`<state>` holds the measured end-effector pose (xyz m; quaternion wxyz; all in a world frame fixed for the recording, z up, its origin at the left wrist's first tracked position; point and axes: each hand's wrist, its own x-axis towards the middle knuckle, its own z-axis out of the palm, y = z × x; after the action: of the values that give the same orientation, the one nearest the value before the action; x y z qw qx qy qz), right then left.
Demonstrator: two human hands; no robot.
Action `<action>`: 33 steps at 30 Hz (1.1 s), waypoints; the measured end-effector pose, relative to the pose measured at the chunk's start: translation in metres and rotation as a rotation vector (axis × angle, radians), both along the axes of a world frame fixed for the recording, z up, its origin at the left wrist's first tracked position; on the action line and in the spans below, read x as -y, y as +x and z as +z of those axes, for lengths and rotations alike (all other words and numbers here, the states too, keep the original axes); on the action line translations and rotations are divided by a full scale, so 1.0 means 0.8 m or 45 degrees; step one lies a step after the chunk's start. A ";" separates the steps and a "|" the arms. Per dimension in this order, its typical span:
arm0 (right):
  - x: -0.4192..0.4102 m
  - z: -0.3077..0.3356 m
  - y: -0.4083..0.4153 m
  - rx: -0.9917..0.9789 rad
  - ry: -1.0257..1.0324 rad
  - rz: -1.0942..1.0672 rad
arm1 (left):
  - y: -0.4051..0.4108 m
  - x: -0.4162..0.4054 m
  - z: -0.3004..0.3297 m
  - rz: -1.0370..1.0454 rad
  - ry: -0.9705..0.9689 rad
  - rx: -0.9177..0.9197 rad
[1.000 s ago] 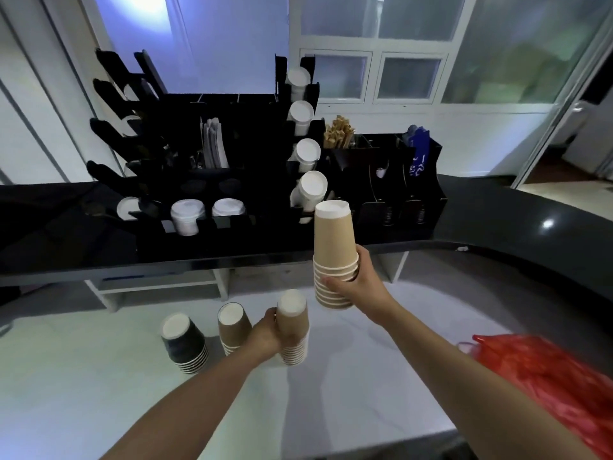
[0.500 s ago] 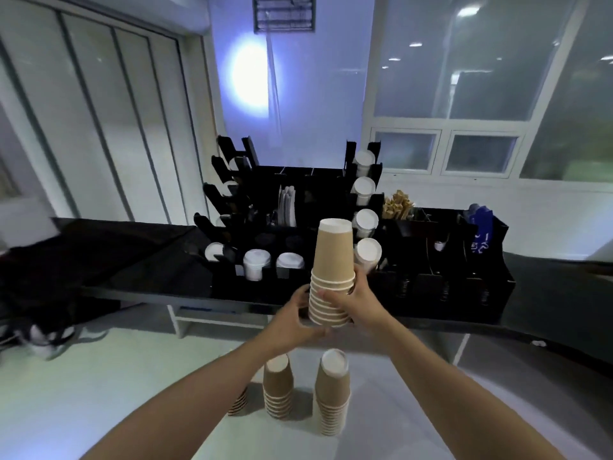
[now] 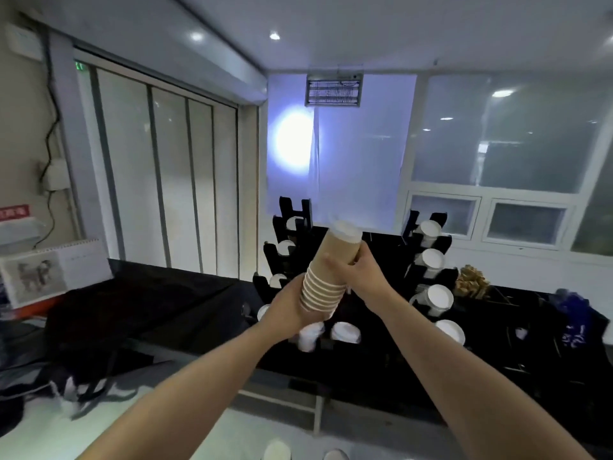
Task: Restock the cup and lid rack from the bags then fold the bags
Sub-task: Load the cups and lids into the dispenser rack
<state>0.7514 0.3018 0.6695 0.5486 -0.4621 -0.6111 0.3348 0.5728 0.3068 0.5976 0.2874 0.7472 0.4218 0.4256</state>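
Now both hands holding a tilted stack of brown cups [image 3: 326,275], left hand [image 3: 288,308] fingers curled round its rimmed lower end, right hand [image 3: 360,272] fingers wrapped near its top, black cup rack [image 3: 428,313] just beyond the fingers

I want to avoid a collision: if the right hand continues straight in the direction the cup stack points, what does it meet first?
Probably the upper slots of the left black rack; the right hand and cup stack tilt up that way. Depth is unclear.
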 end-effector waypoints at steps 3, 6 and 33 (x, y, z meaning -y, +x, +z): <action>-0.044 0.041 -0.042 0.069 0.080 -0.052 | -0.038 -0.049 0.040 0.008 0.122 -0.072; -0.082 0.073 -0.078 0.092 0.171 -0.134 | -0.086 -0.103 0.072 -0.008 0.246 -0.210; -0.390 0.083 -0.136 0.344 0.187 -0.563 | -0.160 -0.403 0.062 0.156 0.764 -0.818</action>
<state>0.6423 0.6139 0.7358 0.5540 -0.5838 -0.5855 0.0969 0.4446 0.6292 0.6471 -0.1138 0.8654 0.3910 0.2919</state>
